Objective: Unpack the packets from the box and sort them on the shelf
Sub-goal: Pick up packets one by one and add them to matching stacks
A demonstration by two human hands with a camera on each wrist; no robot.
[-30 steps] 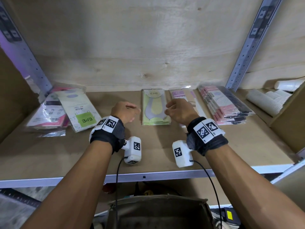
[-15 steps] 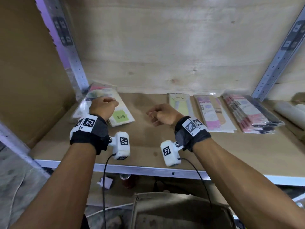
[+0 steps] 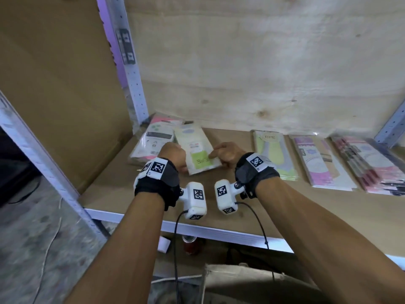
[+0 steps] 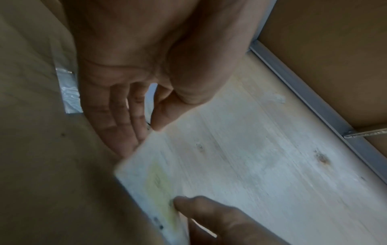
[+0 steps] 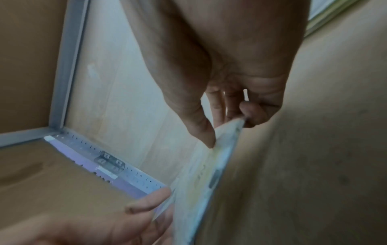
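Observation:
A white packet with a green "ENE" label (image 3: 198,153) lies slanted at the left of the wooden shelf (image 3: 114,194), partly on a pile of pink and white packets (image 3: 153,139). My left hand (image 3: 175,155) pinches its left edge; in the left wrist view the thumb sits on top and the fingers (image 4: 123,132) reach under the packet (image 4: 167,167). My right hand (image 3: 221,153) pinches the right edge, and in the right wrist view the thumb and fingers (image 5: 251,112) close on the raised packet (image 5: 207,169).
Further right on the shelf lie a green "ENE" packet (image 3: 271,150), a pink and purple packet (image 3: 317,161) and a stack of pink packets (image 3: 370,165). A metal upright (image 3: 131,73) and a cardboard wall (image 3: 65,95) close the left side. An open box (image 3: 241,281) sits below the shelf edge (image 3: 219,233).
Both hands have moved left from the green packet in the middle of the shelf to the left pile and have taken hold of the white and green packet. The head view has turned left.

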